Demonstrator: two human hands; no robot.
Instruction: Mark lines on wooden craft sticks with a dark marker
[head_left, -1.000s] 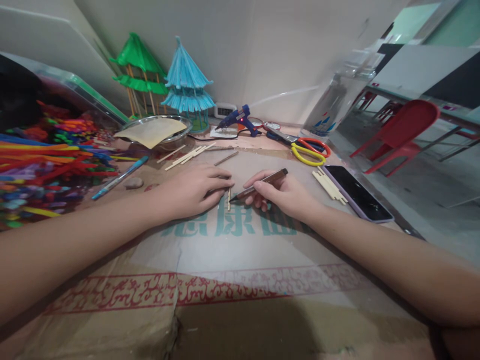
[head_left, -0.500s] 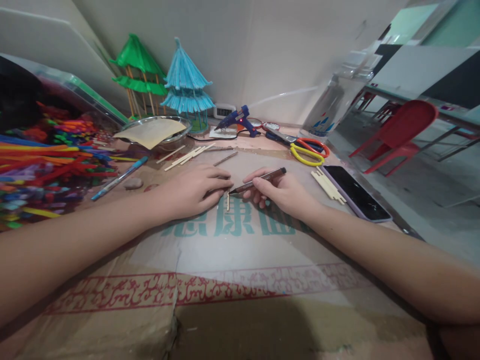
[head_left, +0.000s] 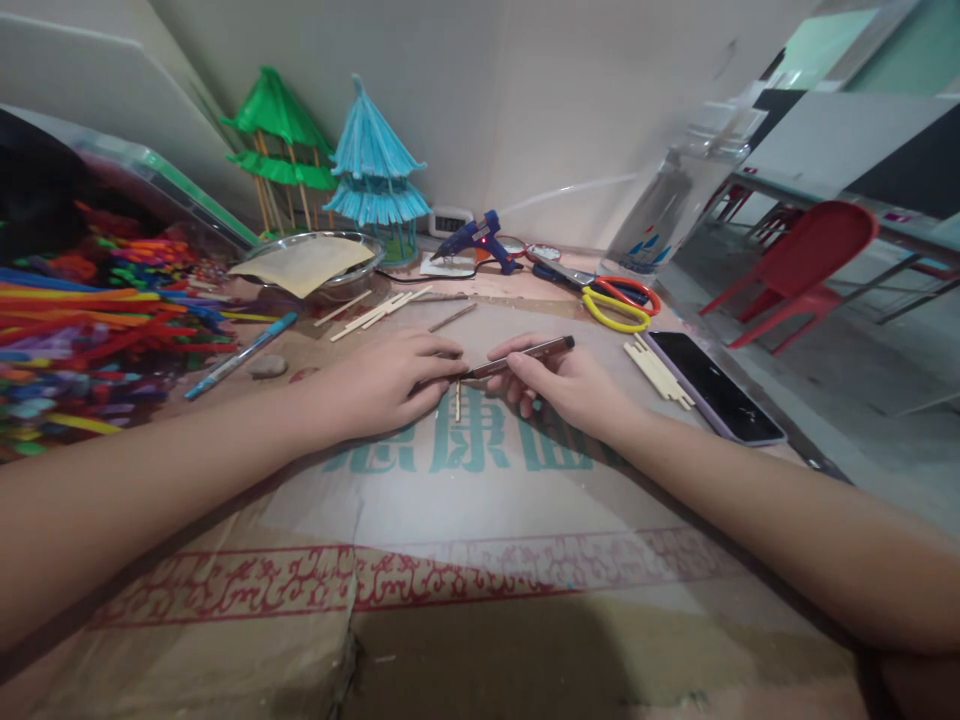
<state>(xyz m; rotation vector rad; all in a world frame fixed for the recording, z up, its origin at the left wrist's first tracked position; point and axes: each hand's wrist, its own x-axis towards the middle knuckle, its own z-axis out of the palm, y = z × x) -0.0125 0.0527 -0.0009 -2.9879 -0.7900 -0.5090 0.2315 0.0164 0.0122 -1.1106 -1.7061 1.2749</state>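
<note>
My right hand [head_left: 562, 385] grips a brown marker [head_left: 551, 348] with a dark cap end, its tip pointing left. The tip is at the upper part of a short wooden stick [head_left: 458, 403], just beside my left fingertips. Small dark marks seem to run along the stick. My left hand [head_left: 409, 378] lies palm down on the cardboard [head_left: 420, 510], its fingertips pinning the stick's far end, which they hide. Beyond the left hand are several pale wooden sticks [head_left: 380, 314] and one darker stick [head_left: 452, 318].
Pipe cleaners [head_left: 82, 330] heap at the left, near a blue pen [head_left: 240, 357]. A glue gun [head_left: 480, 240], a green pavilion model [head_left: 279, 140] and a blue one [head_left: 377, 160] stand behind. At right are scissors [head_left: 616, 308], cut sticks [head_left: 658, 372] and a phone [head_left: 712, 385].
The marker's tip has shifted slightly up along the stick, and the marker lies a little flatter. My left hand keeps its place on the stick.
</note>
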